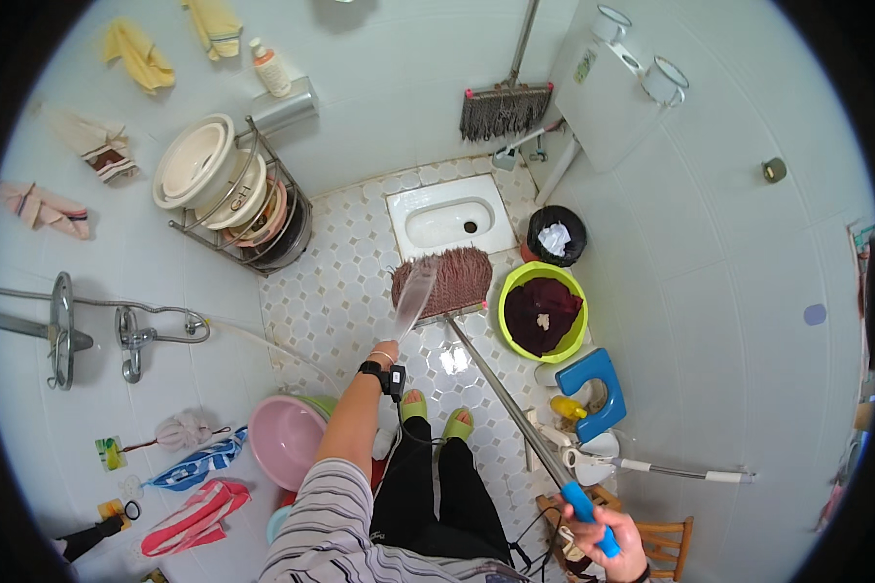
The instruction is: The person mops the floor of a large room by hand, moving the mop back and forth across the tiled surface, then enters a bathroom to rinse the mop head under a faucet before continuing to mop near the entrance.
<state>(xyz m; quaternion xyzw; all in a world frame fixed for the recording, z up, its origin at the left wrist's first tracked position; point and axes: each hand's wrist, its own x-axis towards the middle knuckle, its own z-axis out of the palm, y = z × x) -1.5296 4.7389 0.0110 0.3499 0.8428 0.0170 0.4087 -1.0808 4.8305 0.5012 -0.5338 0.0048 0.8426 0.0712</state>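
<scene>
My left hand (386, 352) is closed on the end of a pale hose (297, 352), which runs from the wall tap and passes behind my forearm. A clear stream of water (416, 291) fans out from that hand onto the brown string mop head (462, 277). The mop head lies flat on the wet tiles in front of the squat toilet (454, 219). My right hand (608, 539) grips the blue end of the metal mop handle (510, 403), which slants from the lower right to the mop head.
A yellow-green basin (501, 316) of dark cloth stands right of the mop, below a black-lined bin (569, 238). A blue toilet seat (608, 394) and a wooden chair (666, 534) are at right. At left are a pink basin (282, 442) and a rack of basins (272, 209).
</scene>
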